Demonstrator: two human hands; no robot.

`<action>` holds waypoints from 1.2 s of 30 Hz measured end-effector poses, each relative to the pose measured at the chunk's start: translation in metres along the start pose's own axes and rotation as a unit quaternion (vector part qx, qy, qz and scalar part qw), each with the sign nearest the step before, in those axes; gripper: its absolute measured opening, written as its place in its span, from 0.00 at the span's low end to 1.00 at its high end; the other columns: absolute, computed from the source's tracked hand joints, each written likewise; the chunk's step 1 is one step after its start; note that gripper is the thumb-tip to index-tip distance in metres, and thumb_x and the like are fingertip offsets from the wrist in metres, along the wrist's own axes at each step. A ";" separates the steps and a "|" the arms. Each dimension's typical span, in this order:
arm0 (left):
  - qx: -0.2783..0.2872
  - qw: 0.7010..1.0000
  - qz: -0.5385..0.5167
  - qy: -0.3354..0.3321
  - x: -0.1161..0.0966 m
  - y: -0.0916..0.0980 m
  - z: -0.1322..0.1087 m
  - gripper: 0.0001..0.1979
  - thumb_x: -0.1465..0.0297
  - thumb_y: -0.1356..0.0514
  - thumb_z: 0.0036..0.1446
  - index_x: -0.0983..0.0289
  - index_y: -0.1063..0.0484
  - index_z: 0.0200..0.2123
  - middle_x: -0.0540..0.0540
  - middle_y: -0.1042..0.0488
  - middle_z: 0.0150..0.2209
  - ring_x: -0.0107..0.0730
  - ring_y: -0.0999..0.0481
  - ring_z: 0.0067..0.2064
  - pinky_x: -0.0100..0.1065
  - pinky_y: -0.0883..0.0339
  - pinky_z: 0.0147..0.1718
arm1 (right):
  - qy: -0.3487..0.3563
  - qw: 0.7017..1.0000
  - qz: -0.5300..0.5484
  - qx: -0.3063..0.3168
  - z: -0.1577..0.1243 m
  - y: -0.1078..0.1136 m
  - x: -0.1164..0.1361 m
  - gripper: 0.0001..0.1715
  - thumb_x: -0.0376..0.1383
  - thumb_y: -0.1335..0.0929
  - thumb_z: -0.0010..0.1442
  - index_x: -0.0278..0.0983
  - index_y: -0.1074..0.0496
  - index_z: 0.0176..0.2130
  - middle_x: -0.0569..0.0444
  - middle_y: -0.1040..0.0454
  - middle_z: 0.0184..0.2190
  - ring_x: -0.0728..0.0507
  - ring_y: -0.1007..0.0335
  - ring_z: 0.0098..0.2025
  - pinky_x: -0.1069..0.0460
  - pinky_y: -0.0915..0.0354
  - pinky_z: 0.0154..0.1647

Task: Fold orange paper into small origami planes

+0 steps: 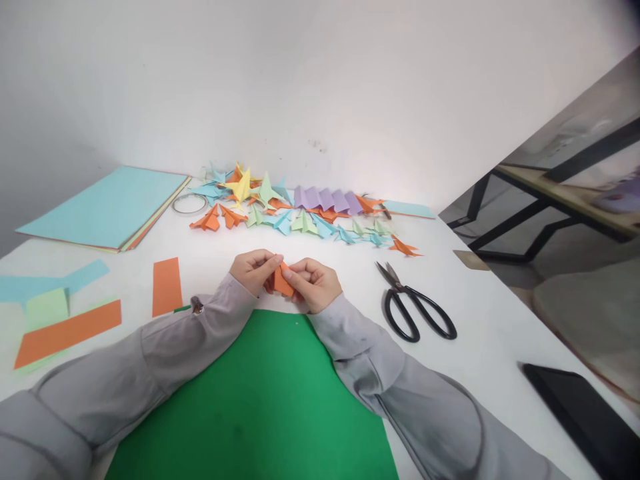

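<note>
Between my two hands is a small folded piece of orange paper (283, 283), held just above the far edge of a green sheet (255, 393). My left hand (254, 270) pinches its left side, thumb on top. From the right, my right hand (316, 283) grips the same paper with its thumb pressed on the upper face. My fingers hide part of the folds. Beyond my hands lies a row of folded paper figures (303, 222) in orange, green, blue and yellow, with a pleated purple paper (327, 200) among them.
Black-handled scissors (417, 303) lie partly spread on the right, with a black tablet-like object (585, 413) nearer. To the left are orange strips (167, 287), blue and green pieces, a roll of tape (189, 203) and a stack of coloured sheets (107, 207). A wall stands behind.
</note>
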State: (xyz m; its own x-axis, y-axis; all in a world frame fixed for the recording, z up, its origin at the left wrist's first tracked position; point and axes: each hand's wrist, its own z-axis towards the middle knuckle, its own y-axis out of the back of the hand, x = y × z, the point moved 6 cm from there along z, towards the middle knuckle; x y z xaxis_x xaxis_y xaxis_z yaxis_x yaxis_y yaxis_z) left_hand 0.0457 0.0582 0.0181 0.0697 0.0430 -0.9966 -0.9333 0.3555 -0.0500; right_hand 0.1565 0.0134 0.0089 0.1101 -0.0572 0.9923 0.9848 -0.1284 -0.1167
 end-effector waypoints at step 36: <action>-0.013 0.993 -0.103 0.058 0.009 0.006 0.006 0.11 0.67 0.33 0.34 0.69 0.27 0.22 0.49 0.29 0.15 0.22 0.33 0.14 0.25 0.36 0.14 | -0.021 0.999 0.020 0.030 0.007 0.002 -0.014 0.20 0.46 0.27 0.41 0.34 0.30 0.27 0.57 0.28 0.13 0.53 0.39 0.12 0.58 0.44 0.12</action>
State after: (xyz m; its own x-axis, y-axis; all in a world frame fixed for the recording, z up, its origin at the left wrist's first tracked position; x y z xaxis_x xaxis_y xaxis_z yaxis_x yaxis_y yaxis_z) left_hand 0.0429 0.0658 0.0092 0.2204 -0.1357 -0.9659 -0.9128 0.3205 -0.2533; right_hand 0.1579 0.0208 -0.0049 0.1540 -0.0197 0.9879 0.9856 -0.0673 -0.1550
